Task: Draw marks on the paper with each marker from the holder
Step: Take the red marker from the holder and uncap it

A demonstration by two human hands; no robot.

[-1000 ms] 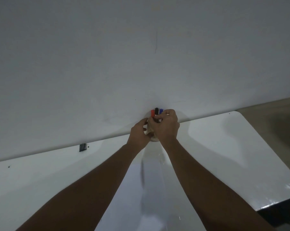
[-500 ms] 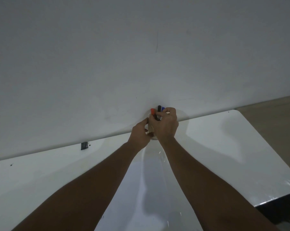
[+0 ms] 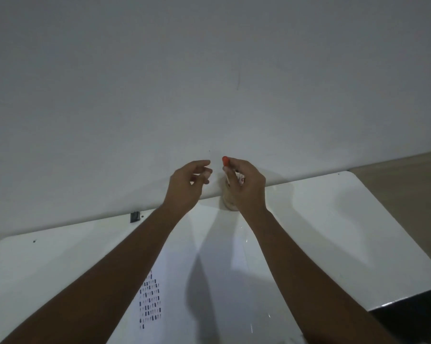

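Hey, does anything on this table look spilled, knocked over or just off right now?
Nothing stands out. The holder stands upright against the wall, the right hand holds a red-capped marker above it, the left hand is open and empty, and the paper lies flat with neat rows of marks.

Holder (image 3: 229, 203) mostly hidden behind right hand (image 3: 246, 187); paper (image 3: 209, 281) cut off below.

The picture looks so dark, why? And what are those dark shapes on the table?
Head view: dim, greyish light; the dark shapes are soft shadows of the arms on the table, beside the paper; the wide lens bends the table's edges.
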